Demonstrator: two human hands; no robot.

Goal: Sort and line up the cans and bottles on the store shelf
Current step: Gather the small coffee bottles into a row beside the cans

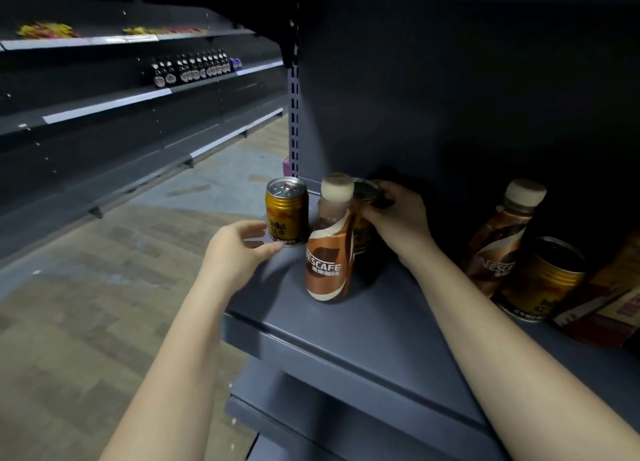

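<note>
1. Forearms reach in from the bottom edge over the grey shelf (346,325), one on each side of the Nescafe bottle (327,252).
2. Left hand (232,252): fingers loose and spread, gripping nothing, fingertips just beside the base of the left gold can (286,212); cannot tell if they touch it.
3. Left gold can: upright at the shelf's left end, silver pull-tab top, ribbed gold body, red print.
4. Nescafe bottle: upright, just right of that can, brown and white wrap, cream cap, dark drink showing at the neck.
5. Right hand (398,218): fingers curled round the top of a second gold can (362,218), which stands behind the Nescafe bottle and is mostly hidden by it.
6. Far right, well apart: another Nescafe bottle (502,238), leaning in the wide-angle view, with a third gold can (542,280) just in front of it.
7. Red-brown carton (609,308) at the right edge, beside the third can.
8. Across the aisle: dark shelving with a row of dark bottles (192,68).
</note>
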